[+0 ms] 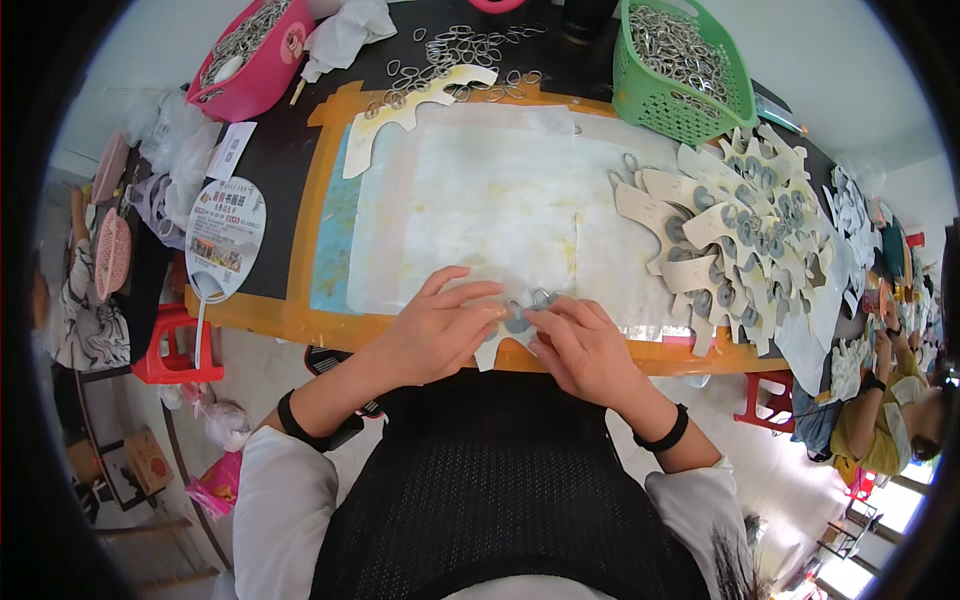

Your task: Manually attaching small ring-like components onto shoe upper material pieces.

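Observation:
My left hand [438, 330] and my right hand [588, 350] meet at the table's front edge. Between them they pinch a cream-coloured scalloped piece [487, 356] with rounded grey tabs. Small metal rings [541, 297] show at its tabs, partly behind my fingers. Most of the piece is covered by my hands. Beneath lies a whitish, stained work sheet [470, 200]. Beyond it, another cream scalloped strip [358, 140] lies beside a scatter of loose metal rings [465, 45]. To the right, similar cream pieces with grey tabs [740, 220] are heaped in an overlapping pile.
A green basket [668, 112] of metal rings stands at the back right, a pink basket [292, 65] of rings at the back left. A paper hand fan [232, 225] overhangs the left edge, near a red stool [165, 368]. A co-worker [880, 430] sits at right.

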`<state>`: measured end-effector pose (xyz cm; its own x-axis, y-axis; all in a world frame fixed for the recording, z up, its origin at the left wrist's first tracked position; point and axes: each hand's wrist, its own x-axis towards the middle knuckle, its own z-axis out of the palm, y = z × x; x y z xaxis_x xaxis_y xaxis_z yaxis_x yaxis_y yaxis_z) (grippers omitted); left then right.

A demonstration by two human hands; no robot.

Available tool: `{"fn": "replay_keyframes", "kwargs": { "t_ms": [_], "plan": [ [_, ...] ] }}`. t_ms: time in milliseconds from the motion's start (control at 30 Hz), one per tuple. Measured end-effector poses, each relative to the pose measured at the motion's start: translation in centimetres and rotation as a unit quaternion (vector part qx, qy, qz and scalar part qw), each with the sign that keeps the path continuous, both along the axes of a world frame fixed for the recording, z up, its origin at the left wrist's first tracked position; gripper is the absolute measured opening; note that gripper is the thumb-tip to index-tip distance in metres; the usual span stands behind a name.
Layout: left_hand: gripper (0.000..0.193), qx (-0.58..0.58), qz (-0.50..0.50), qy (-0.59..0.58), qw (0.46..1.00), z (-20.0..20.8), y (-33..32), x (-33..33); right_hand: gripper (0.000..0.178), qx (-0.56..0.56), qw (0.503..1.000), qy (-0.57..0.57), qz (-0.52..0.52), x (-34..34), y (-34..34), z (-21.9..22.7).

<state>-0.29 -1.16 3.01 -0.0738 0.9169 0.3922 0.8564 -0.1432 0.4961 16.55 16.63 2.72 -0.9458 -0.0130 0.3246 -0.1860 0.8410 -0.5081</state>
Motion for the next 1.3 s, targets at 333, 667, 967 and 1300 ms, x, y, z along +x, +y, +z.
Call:
{"fn": "replay_keyframes", "kwargs": {
  "t_ms": [333, 667, 967, 1300],
  "plan": [
    [0.013, -0.051, 0.159, 0.020, 0.986, 1.2, 0.1, 1.5, 0.034, -0.031, 0.999, 0.008, -0.035, -1.3, -0.6, 0.3],
    [0.012, -0.077, 0.259, -0.078, 0.960, 0.4, 2.3, 5.0, 0.033, -0.038, 0.997, 0.033, -0.057, -0.8, -1.3, -0.3],
    [0.014, -0.054, 0.306, -0.021, 0.950, -0.2, 1.0, 5.6, 0.038, 0.025, 0.999, 0.016, -0.015, -0.6, -0.9, -0.2],
    [0.030, 0.026, 0.191, -0.003, 0.981, -2.1, -1.3, 5.4, 0.035, 0.048, 0.999, 0.003, -0.006, -0.9, -0.9, 0.3]
  ]
}}
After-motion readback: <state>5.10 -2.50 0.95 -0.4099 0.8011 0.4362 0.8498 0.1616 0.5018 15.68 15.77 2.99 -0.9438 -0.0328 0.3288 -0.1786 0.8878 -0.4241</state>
